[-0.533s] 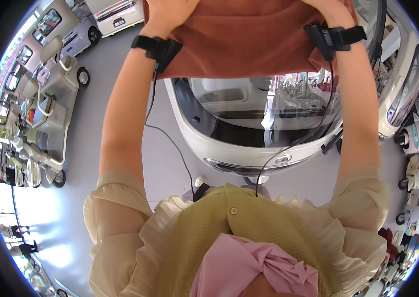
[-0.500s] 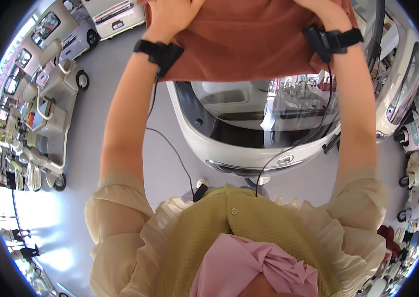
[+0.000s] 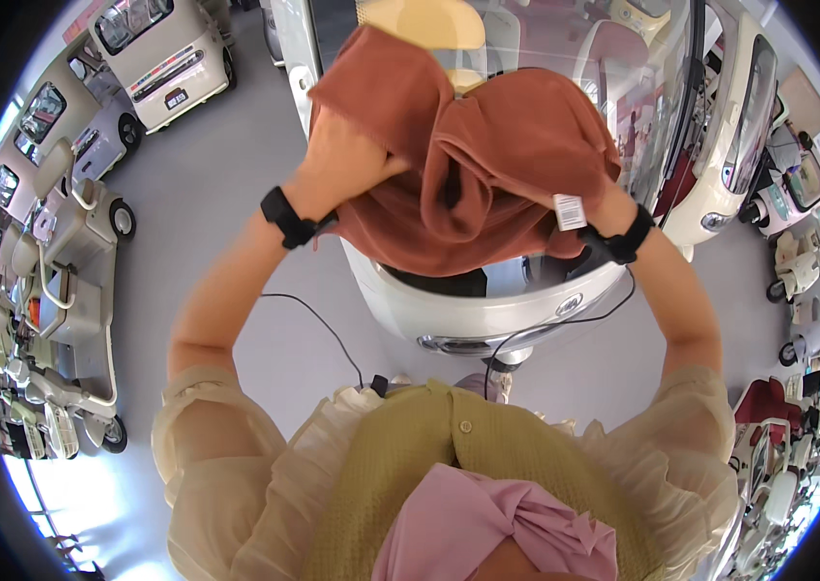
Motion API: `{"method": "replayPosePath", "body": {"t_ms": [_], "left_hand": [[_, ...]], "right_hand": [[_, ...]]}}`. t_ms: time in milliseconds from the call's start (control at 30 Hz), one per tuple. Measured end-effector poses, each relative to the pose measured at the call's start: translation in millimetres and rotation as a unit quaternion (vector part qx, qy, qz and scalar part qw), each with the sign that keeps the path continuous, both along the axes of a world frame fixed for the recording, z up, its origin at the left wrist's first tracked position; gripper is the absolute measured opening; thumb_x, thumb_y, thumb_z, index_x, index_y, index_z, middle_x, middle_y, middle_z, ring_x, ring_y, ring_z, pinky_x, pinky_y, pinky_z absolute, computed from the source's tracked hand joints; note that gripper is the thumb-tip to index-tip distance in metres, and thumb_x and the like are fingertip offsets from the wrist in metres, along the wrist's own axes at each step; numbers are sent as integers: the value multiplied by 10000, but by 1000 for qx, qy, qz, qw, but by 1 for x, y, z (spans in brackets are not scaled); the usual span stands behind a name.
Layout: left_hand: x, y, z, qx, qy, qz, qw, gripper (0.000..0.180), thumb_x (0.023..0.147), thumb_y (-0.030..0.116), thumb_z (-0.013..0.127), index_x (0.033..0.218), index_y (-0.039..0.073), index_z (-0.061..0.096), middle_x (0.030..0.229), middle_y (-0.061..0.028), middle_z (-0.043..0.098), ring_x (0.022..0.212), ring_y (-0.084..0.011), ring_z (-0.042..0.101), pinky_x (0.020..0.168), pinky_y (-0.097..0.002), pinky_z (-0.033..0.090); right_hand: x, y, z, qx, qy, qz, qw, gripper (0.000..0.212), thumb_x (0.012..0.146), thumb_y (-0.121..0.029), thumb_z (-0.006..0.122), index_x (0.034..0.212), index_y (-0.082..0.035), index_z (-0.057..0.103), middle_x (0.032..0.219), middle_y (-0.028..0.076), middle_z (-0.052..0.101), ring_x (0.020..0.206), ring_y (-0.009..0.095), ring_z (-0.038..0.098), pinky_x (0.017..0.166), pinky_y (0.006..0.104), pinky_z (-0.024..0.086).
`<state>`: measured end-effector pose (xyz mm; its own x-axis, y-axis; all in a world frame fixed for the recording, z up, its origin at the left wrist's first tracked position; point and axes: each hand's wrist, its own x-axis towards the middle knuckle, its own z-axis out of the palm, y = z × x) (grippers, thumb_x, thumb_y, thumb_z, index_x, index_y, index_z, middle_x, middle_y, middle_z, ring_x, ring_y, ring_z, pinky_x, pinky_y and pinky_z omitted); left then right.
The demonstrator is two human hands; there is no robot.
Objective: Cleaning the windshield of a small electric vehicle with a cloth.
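Both hands hold a reddish-brown cloth (image 3: 536, 121), bunched in folds in front of the windshield (image 3: 642, 126) of a small white car (image 3: 400, 305); whether it touches the glass, I cannot tell. The left hand (image 3: 347, 160) is closed on the cloth's left side, thumb pointing inward. The right hand (image 3: 611, 205) holds the right side (its fingers are mostly hidden by the folds). A white tag (image 3: 569, 211) hangs from the cloth just beside the right hand. Each wrist wears a black strap (image 3: 284, 218), and a thin black cable (image 3: 318, 318) loops near the person's left side. A yellow seat (image 3: 429, 21) shows behind the glass, and pale carts (image 3: 76, 310) stand on the grey floor (image 3: 173, 208) at left
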<state>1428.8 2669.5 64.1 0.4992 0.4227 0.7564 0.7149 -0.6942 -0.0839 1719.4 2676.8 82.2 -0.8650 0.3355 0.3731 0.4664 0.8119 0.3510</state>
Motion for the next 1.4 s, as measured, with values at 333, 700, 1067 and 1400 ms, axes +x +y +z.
{"method": "replayPosePath", "body": {"t_ms": [333, 700, 1067, 1400], "left_hand": [[-5, 103, 167, 211, -11, 115, 971, 403, 805, 401, 625, 949, 35, 714, 1019, -206, 685, 1086, -392, 581, 992, -569, 338], [-13, 118, 190, 134, 48, 163, 976, 461, 838, 389, 543, 984, -18, 703, 1062, -253, 659, 1106, -433, 562, 1016, -576, 335], [-16, 33, 38, 65, 20, -15, 998, 504, 822, 348, 633, 1249, 84, 590, 1152, -204, 610, 1023, -444, 565, 878, -535, 436], [-7, -51, -109, -140, -83, -41, 986, 554, 828, 375, 662, 1289, 90, 548, 1286, -179, 538, 1167, -427, 502, 944, -539, 411]], "right_hand": [[-23, 80, 167, 104, 146, -64, 982, 692, 942, -410, 598, 1497, -87, 342, 1511, 178, 396, 1402, 340, 353, 1169, 423, 264], [-67, 111, 179, 149, 209, -146, 955, 410, 949, -343, 546, 1236, -53, 588, 1258, 209, 608, 1159, 371, 577, 975, 416, 451], [-37, 16, -1, 81, 70, -132, 986, 491, 934, -353, 583, 1308, -39, 527, 1328, 220, 549, 1233, 365, 520, 1035, 416, 400], [-6, -81, -145, -51, 22, -127, 990, 583, 921, -362, 616, 1374, -26, 472, 1392, 230, 496, 1299, 360, 468, 1088, 415, 353]]}}
